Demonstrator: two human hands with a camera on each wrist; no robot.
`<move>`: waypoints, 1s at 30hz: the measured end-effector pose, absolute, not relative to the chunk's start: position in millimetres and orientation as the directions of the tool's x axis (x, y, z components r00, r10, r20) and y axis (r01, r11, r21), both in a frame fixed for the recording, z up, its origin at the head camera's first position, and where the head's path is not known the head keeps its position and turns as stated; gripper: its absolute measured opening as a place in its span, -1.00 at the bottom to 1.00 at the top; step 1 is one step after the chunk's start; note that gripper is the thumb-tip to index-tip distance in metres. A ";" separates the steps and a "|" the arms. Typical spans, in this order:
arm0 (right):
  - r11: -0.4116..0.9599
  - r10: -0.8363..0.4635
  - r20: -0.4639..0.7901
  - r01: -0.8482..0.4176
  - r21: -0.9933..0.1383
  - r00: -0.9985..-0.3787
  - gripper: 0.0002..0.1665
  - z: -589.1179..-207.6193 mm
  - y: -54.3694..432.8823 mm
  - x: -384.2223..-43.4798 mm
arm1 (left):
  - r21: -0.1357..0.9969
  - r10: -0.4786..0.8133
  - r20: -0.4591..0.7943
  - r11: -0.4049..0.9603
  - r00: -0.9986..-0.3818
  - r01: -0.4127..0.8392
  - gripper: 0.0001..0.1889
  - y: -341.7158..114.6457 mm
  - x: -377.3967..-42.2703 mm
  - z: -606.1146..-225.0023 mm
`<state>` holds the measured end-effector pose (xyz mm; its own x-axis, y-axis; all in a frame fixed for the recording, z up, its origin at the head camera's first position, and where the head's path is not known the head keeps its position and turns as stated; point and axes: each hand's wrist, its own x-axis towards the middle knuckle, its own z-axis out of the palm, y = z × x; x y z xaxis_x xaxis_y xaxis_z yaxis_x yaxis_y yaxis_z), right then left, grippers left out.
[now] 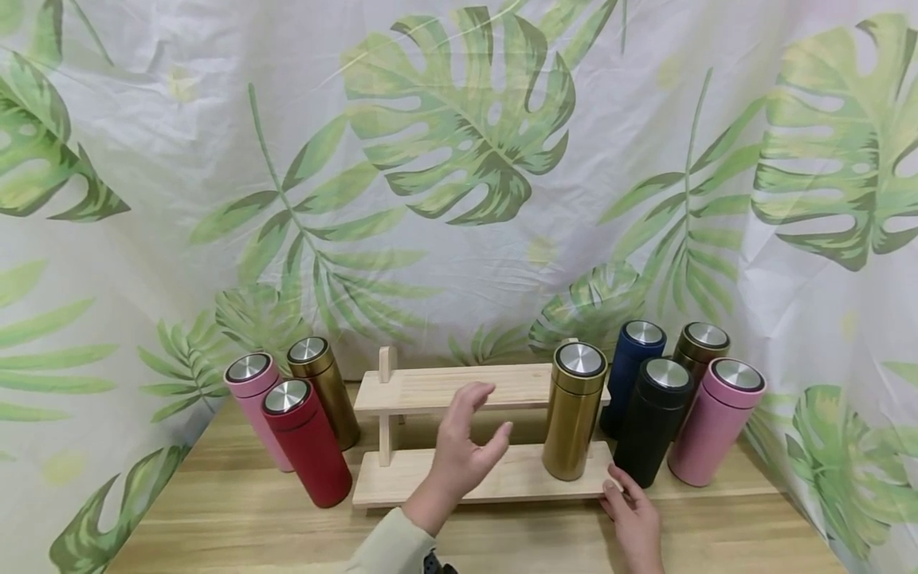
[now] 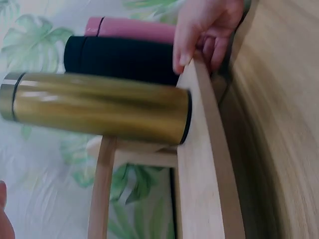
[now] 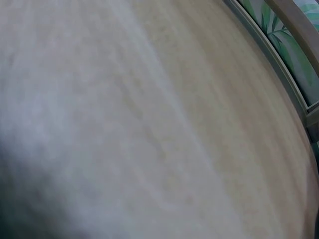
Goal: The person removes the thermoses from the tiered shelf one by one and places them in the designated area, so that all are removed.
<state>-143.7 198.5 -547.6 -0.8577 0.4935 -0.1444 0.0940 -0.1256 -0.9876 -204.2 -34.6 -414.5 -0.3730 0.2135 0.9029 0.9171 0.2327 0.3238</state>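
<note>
A two-tier wooden shelf (image 1: pixel 430 391) stands on the table. Upright on the right part of its lower board is a gold vacuum flask (image 1: pixel 572 426), its side facing across the left wrist view. My left hand (image 1: pixel 462 454) hovers over the lower board, left of this flask, thumb and fingers spread with nothing between them. At the board's right front corner, my right hand (image 1: pixel 634 518) grips the edge; the left wrist view shows its thumb (image 2: pixel 183 52) on top and fingers curled beneath. The right wrist view holds mostly blurred wood surface (image 3: pixel 199 124).
Left of the shelf stand a pink flask (image 1: pixel 254 399), a red flask (image 1: pixel 308 446) and a gold-brown flask (image 1: pixel 330 399). To its right are a blue flask (image 1: pixel 631 359), a black flask (image 1: pixel 653 422), a bronze flask (image 1: pixel 699 351) and another pink flask (image 1: pixel 717 422). A leaf-print curtain (image 1: pixel 459 263) hangs behind.
</note>
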 end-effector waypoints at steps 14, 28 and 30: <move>-0.130 0.504 -0.139 0.084 -0.988 -0.852 -0.45 -547.3 198.5 -143.4 | 0.624 0.377 0.651 0.227 -0.658 0.748 -0.40 18.4 -201.8 -414.6; -0.153 0.509 -0.137 0.067 -0.986 -0.850 -0.60 -546.3 197.1 -144.2 | 0.777 0.344 0.515 0.201 -0.785 0.597 -0.32 42.8 -219.8 -393.5; -0.145 0.509 -0.132 0.067 -0.987 -0.851 -0.59 -547.0 197.0 -143.7 | 0.791 0.342 0.495 0.203 -0.799 0.577 -0.31 44.9 -220.4 -392.6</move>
